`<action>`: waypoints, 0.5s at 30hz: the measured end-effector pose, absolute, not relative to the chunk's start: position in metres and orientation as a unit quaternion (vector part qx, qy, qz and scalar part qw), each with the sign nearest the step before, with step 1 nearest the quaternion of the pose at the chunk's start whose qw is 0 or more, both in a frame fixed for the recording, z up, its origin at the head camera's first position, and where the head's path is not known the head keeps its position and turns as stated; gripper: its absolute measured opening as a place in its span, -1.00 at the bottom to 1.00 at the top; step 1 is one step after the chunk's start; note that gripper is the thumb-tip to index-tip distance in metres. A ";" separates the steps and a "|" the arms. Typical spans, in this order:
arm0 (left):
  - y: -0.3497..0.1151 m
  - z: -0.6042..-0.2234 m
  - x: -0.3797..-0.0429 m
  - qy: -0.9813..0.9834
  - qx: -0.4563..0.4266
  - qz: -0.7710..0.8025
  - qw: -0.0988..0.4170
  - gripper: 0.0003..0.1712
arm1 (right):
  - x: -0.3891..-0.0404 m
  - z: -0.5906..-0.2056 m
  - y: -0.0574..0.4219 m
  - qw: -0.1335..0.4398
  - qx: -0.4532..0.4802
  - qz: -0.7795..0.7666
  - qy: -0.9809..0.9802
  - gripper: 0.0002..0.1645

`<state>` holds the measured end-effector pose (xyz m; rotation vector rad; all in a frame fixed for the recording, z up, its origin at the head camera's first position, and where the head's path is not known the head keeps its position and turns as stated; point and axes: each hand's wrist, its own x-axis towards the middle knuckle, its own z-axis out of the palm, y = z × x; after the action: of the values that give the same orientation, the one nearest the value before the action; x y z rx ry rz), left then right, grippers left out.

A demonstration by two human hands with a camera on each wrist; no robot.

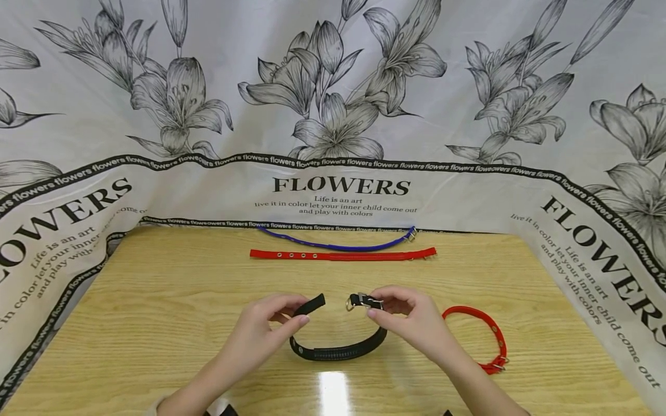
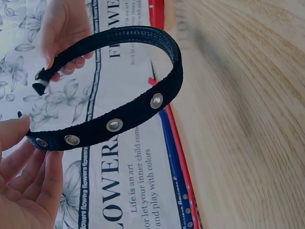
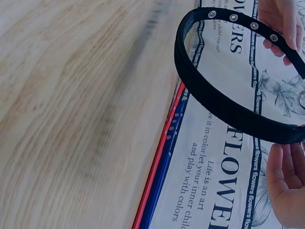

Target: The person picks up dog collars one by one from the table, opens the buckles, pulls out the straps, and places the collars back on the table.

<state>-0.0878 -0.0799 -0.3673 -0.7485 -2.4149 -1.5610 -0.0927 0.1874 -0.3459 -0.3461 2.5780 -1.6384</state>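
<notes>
A black collar (image 1: 343,351) hangs in an open loop between both hands, its padded middle bowed toward the person. My left hand (image 1: 265,323) pinches the strap end with the eyelets between thumb and fingers, the tip sticking out to the right. With thumb and fingers, my right hand (image 1: 411,318) grips the other end, just behind the metal buckle (image 1: 363,299) and ring. A gap separates strap tip and buckle. Several metal eyelets (image 2: 114,125) line the strap in the left wrist view. The padded band (image 3: 224,107) curves to the right hand in the right wrist view.
Right of the right hand lies a red collar (image 1: 502,341) closed into a loop. Farther back, a straight red collar (image 1: 359,256) and a blue collar (image 1: 343,248) stretch across the wooden table (image 1: 156,289). Flower-printed cloth (image 1: 338,202) encloses the back and sides.
</notes>
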 end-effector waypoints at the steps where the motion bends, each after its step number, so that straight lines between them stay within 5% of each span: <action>1: -0.081 -0.367 -0.088 -0.812 -0.247 -0.521 0.088 -0.76 | -0.094 -0.346 0.189 0.031 -0.110 -0.531 0.840 -0.70; 11: -0.099 -0.376 -0.105 -0.825 -0.245 -0.446 0.245 -0.65 | -0.106 -0.349 0.208 -0.014 -0.084 -0.546 0.834 -0.71; 15: -0.107 -0.379 -0.110 -0.825 -0.232 -0.451 0.250 -0.64 | -0.110 -0.352 0.219 -0.027 -0.062 -0.528 0.846 -0.72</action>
<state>-0.1105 -0.1074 -0.3793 -0.6305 -2.2472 -1.2277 -0.1104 0.2194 -0.3516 -0.1990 2.7056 -1.6896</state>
